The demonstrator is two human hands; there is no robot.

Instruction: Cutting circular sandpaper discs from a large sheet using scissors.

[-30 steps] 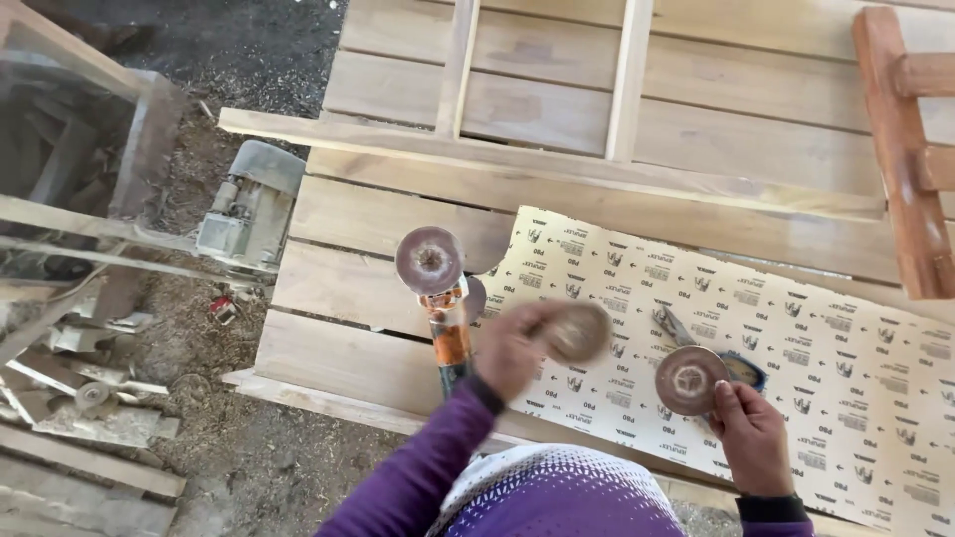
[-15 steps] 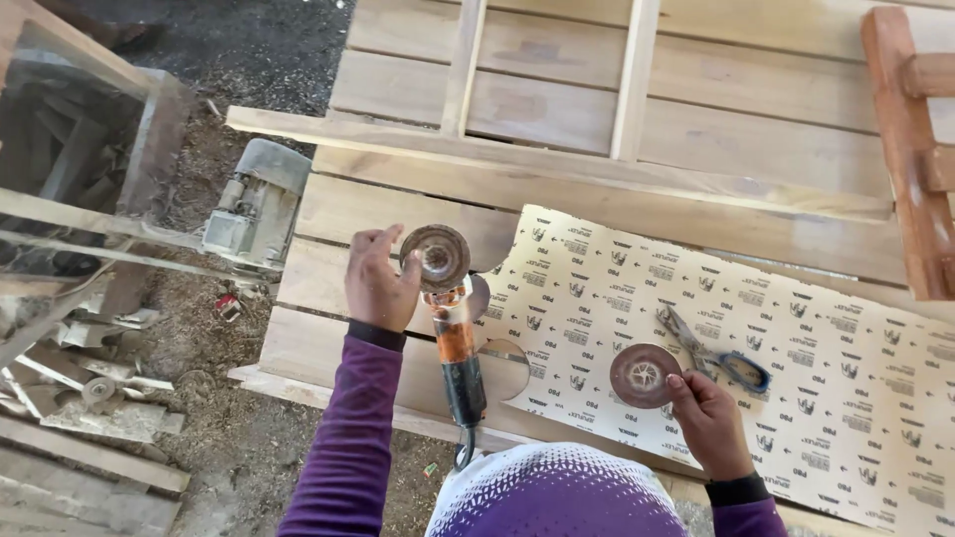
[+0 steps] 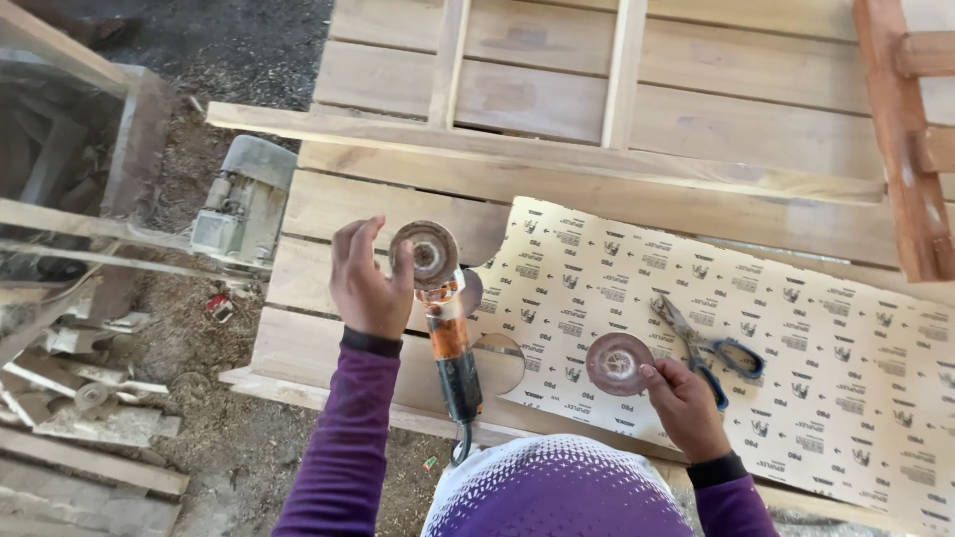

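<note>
Your left hand (image 3: 366, 283) is up at the head of the orange angle grinder (image 3: 450, 343), fingers half curled, thumb and fingertips against the rim of the round pad (image 3: 425, 255) mounted on it. Looks like a light touch on the edge, not a full grip; can't tell if the pad is being turned or just steadied. The grinder lies along the wooden planks (image 3: 328, 338), head away from you, cable end toward you.

Your right hand (image 3: 684, 403) sits on the sandpaper sheet (image 3: 796, 338), fingertips pressing a loose worn disc (image 3: 617, 363) flat on the paper. Fingers narrow, bent over the disc's near edge, holding it down rather than lifting it. Blue-handled scissors (image 3: 706, 343) lie just beside that hand, untouched.

How far along, as a judgement: two round cut-outs already show at the sheet's left edge by the grinder, so some discs have been cut from it. The loose disc rests on uncut paper, w/ no cut around it yet, and most of the sheet is whole. The grinder's pad looks worn and dusty, no fresh paper visible on it. So early-to-mid: cutting a new disc & fitting it both seem left

Off to the left, an electric motor (image 3: 239, 204) sits by the edge, well apart from both hands
</note>
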